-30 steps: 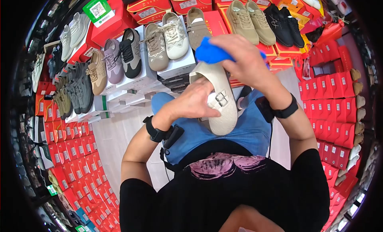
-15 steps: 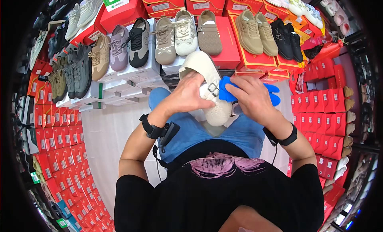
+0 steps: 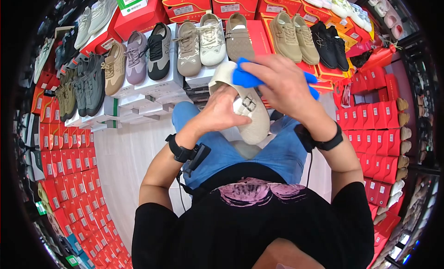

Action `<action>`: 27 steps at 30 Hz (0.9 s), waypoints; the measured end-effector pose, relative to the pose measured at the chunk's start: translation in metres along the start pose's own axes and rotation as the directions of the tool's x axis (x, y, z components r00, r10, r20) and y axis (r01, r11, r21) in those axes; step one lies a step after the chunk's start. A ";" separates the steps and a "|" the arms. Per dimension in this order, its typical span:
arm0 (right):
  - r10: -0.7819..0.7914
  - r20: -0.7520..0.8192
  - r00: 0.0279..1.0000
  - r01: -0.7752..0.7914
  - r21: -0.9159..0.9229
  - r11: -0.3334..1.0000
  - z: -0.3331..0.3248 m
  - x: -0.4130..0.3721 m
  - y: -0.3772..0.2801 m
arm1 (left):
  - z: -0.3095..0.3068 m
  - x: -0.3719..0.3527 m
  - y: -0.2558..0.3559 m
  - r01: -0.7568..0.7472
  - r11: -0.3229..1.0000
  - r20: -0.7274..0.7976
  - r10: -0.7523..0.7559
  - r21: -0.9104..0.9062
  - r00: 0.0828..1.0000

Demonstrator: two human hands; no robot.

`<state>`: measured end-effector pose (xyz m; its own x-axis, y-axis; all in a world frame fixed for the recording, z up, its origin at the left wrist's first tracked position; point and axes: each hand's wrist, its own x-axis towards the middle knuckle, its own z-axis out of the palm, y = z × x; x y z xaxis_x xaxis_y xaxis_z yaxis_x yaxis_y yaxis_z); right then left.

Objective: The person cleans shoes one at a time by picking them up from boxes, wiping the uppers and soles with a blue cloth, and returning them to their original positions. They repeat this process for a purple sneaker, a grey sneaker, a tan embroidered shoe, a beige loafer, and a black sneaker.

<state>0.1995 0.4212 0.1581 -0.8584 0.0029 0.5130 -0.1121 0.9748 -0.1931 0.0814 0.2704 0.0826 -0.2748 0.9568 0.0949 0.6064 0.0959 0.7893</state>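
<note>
A cream shoe with a buckled strap (image 3: 257, 125) is held over my lap, its toe pointing down toward me. My left hand (image 3: 221, 110) grips it, with fingers inside the opening and the thumb on the upper near the buckle. In my right hand (image 3: 284, 86) a bright blue cloth (image 3: 245, 78) is bunched, pressed against the shoe's side close to the heel. Parts of the cloth stick out on the far side of that hand. The palm and some fingertips of my right hand are hidden.
Ahead, a row of shoes, among them a brown clog (image 3: 239, 40) and a white lace-up shoe (image 3: 212, 42), stands on white boxes (image 3: 157, 90) and red boxes. Stacked red shoeboxes line the left (image 3: 69, 165) and right (image 3: 370, 116). Pale floor (image 3: 125, 162) shows beside my legs.
My right hand has moved the blue cloth up along the shoe, from beside the buckle toward the heel. My left hand keeps its hold on the shoe.
</note>
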 end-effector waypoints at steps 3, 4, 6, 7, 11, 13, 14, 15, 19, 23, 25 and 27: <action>-0.130 -0.036 0.991 0.127 -0.074 0.989 0.020 0.008 -0.011 | -0.002 0.003 0.005 0.057 0.998 0.078 -0.058 0.004 0.995; -0.168 -0.012 0.986 0.166 -0.092 0.982 0.025 0.007 -0.014 | -0.003 0.002 0.006 0.027 0.996 0.032 -0.025 -0.085 0.999; -0.148 0.020 0.989 0.149 -0.073 0.986 0.025 -0.003 -0.013 | -0.009 0.000 0.003 0.069 0.987 0.018 -0.067 -0.146 0.998; -0.120 0.082 0.989 0.126 -0.075 0.989 0.025 -0.012 -0.009 | -0.010 -0.001 -0.004 0.057 0.983 -0.050 -0.066 -0.177 0.997; -0.033 0.250 0.968 0.051 -0.066 0.997 0.008 -0.040 -0.001 | -0.015 0.002 -0.016 0.059 0.992 -0.155 -0.076 -0.110 0.985; 0.000 0.410 0.912 0.018 -0.041 0.999 -0.003 -0.051 0.003 | -0.017 0.003 -0.016 0.088 0.996 -0.203 -0.086 0.000 0.975; -0.003 0.413 0.911 0.022 -0.042 0.999 -0.007 -0.054 0.009 | -0.017 0.004 -0.018 0.088 0.996 -0.207 -0.087 -0.004 0.975; 0.023 0.406 0.914 -0.051 0.057 0.997 -0.011 -0.055 0.015 | -0.015 0.005 -0.020 0.099 0.995 -0.221 -0.104 -0.034 0.970; 0.091 0.192 0.977 -0.109 0.084 0.990 -0.018 -0.030 0.017 | -0.006 0.011 -0.015 0.108 0.983 -0.205 -0.137 -0.148 0.969; 0.055 0.046 0.997 -0.053 -0.029 0.998 0.008 -0.014 0.012 | 0.001 0.014 -0.007 0.005 0.984 -0.198 -0.041 -0.179 0.979; 0.033 0.071 0.997 -0.028 -0.078 0.997 0.012 -0.015 0.010 | -0.005 0.011 -0.006 0.060 0.982 -0.219 -0.099 -0.177 0.971; 0.067 0.097 0.993 -0.059 -0.085 0.995 0.010 -0.024 0.007 | -0.011 0.007 -0.013 0.063 0.974 -0.283 -0.125 -0.218 0.951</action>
<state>0.2144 0.4259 0.1365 -0.9085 0.0463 0.4154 -0.0188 0.9883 -0.1514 0.0634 0.2728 0.0795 -0.5478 0.8205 0.1634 0.4107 0.0936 0.9069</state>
